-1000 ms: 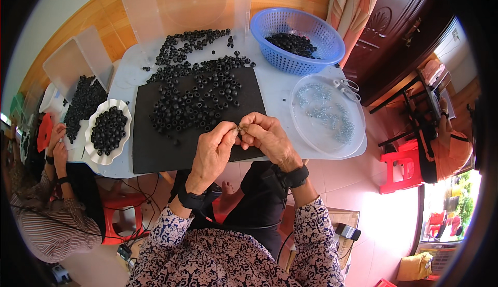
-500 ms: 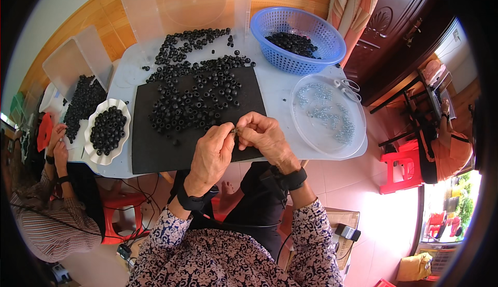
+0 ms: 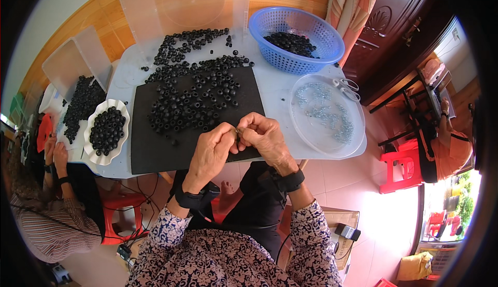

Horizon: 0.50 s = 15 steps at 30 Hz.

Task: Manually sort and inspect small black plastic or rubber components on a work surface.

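My left hand [image 3: 210,153] and my right hand [image 3: 265,137] meet over the near edge of a black mat [image 3: 155,155]. Fingertips of both are pinched together around a tiny dark piece [image 3: 238,131], too small and covered to name. Loose round black beads [image 3: 192,103], many with wide holes, lie heaped on the mat beyond my hands. To the left, a white scalloped dish [image 3: 96,158] holds more black beads. On the right rests a clear round tray [image 3: 313,141] with small pale-blue glassy pieces [image 3: 337,123] spread in it.
A blue perforated basket [image 3: 290,65] with black beads stands at the far right of the table. Scissors [image 3: 347,87] lie by the tray. A translucent bin [image 3: 181,7] stands upright behind. One person's hands [image 3: 58,155] are at the left; another person [image 3: 451,155] sits far right.
Both hands stay pinched together at nearly the same place; the fingers have shifted slightly around the tiny piece. The view has moved a little.
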Available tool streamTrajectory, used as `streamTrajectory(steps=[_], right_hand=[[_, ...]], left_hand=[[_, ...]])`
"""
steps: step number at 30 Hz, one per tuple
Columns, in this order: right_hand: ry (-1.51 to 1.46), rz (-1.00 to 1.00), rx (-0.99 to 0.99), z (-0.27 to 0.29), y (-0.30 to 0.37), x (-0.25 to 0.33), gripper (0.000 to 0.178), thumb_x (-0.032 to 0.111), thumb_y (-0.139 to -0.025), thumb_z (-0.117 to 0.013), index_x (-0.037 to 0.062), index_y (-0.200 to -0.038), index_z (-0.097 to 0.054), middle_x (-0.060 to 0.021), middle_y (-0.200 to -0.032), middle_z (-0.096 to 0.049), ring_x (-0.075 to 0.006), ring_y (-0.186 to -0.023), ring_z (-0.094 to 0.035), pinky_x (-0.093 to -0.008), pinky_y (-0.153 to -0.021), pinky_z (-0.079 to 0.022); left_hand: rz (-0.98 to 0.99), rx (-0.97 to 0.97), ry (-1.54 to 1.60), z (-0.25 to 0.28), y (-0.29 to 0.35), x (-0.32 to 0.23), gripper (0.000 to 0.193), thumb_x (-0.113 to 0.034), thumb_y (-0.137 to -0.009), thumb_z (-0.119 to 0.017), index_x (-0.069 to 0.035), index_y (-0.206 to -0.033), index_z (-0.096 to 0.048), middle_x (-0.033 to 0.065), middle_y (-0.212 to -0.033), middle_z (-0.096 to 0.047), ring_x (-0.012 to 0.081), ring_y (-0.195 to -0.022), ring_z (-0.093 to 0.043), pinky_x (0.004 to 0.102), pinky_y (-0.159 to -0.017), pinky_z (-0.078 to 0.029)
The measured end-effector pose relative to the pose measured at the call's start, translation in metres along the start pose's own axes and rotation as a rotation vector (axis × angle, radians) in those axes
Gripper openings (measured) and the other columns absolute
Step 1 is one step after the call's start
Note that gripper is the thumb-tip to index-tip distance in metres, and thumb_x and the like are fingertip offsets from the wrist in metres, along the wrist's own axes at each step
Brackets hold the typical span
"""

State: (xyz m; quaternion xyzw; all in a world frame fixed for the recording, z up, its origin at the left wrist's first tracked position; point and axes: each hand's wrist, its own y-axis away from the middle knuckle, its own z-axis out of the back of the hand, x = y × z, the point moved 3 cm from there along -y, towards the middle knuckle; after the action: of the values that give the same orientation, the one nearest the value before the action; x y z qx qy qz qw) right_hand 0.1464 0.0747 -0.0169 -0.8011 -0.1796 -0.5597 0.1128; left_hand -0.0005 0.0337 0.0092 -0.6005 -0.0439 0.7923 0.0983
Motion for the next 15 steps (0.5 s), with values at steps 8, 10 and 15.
streamTrajectory(steps=[8, 10, 15], right_hand=[[-0.001, -0.047, -0.005, 0.002, 0.0, 0.001, 0.003, 0.002, -0.089, -0.06, 0.0004, -0.091, -0.062, -0.0031, -0.077, -0.064, -0.009, -0.063, -0.061, -0.0225, -0.06, -0.052], [-0.007, -0.048, 0.003, 0.001, -0.001, 0.0, 0.003, 0.002, -0.089, -0.06, 0.0004, -0.091, -0.062, -0.0033, -0.078, -0.064, -0.0092, -0.063, -0.061, -0.0227, -0.06, -0.052], [-0.019, -0.048, 0.014, 0.002, -0.003, -0.003, 0.003, 0.002, -0.089, -0.061, 0.0004, -0.091, -0.062, -0.0037, -0.079, -0.064, -0.0096, -0.063, -0.061, -0.023, -0.06, -0.053]], left_hand=[[-0.04, -0.078, -0.132, -0.003, 0.007, -0.005, 0.018, -0.006, -0.093, -0.055, 0.001, -0.109, -0.059, 0.0114, -0.079, -0.067, 0.0141, -0.072, -0.065, 0.0285, -0.066, -0.051], [-0.112, -0.1, -0.208, -0.005, 0.007, 0.008, 0.022, -0.003, -0.092, -0.057, 0.0, -0.114, -0.057, 0.012, -0.082, -0.067, 0.015, -0.072, -0.066, 0.0297, -0.065, -0.051], [-0.308, -0.165, -0.405, -0.004, 0.008, 0.003, 0.027, -0.001, -0.09, -0.06, 0.0, -0.117, -0.058, 0.0177, -0.091, -0.065, 0.0304, -0.078, -0.068, 0.0363, -0.066, -0.052]])
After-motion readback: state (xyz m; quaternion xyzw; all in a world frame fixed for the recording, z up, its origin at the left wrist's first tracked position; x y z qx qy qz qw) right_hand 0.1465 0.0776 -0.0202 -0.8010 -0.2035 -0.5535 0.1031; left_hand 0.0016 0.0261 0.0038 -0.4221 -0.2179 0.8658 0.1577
